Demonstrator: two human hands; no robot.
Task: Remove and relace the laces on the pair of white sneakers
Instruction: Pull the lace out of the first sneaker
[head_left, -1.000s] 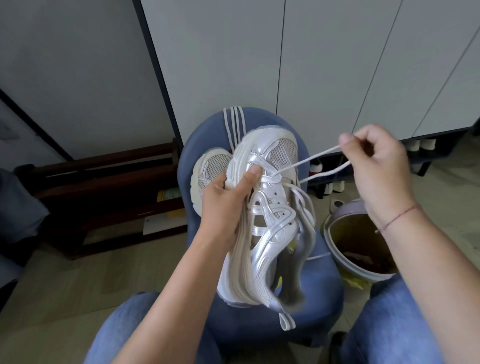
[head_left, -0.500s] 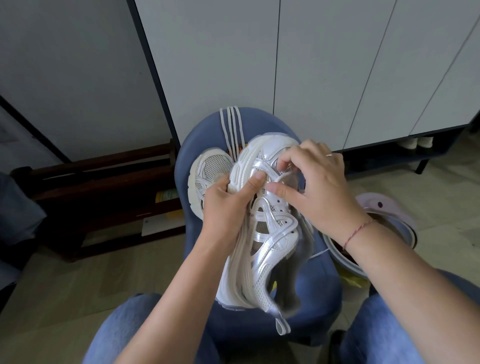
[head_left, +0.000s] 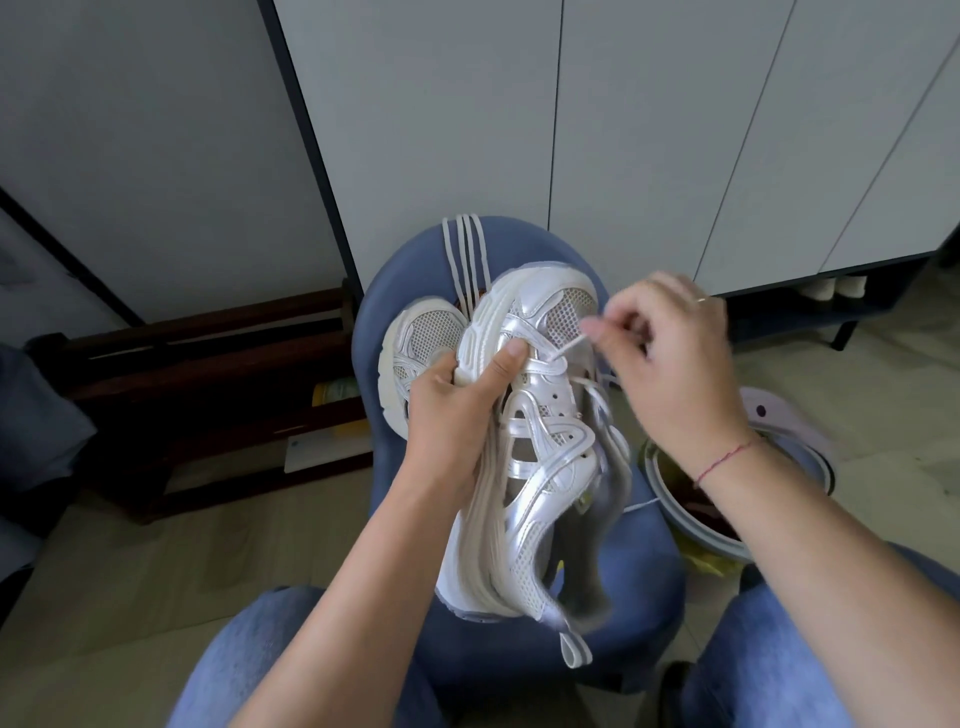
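My left hand (head_left: 457, 410) grips a white and silver sneaker (head_left: 540, 452) by its sole edge near the toe, thumb on the upper, holding it tilted above a blue stool (head_left: 644, 587). My right hand (head_left: 670, 358) pinches the white lace (head_left: 569, 347) where it leaves an eyelet near the toe. The lace's other part hangs loose along the shoe's right side. The second white sneaker (head_left: 421, 353) lies on the stool behind my left hand. A separate white lace (head_left: 465, 260) lies in strands over the stool's far edge.
White cabinet doors (head_left: 623, 130) stand straight ahead. A dark wooden rack (head_left: 208, 384) sits low on the left. A grey bin (head_left: 727, 499) with a pale lid stands on the floor to the right. My knees in blue jeans frame the stool.
A second ago my right hand held the lace pulled out to the right. It then went to the eyelets by the toe, and now draws a short stretch of lace out.
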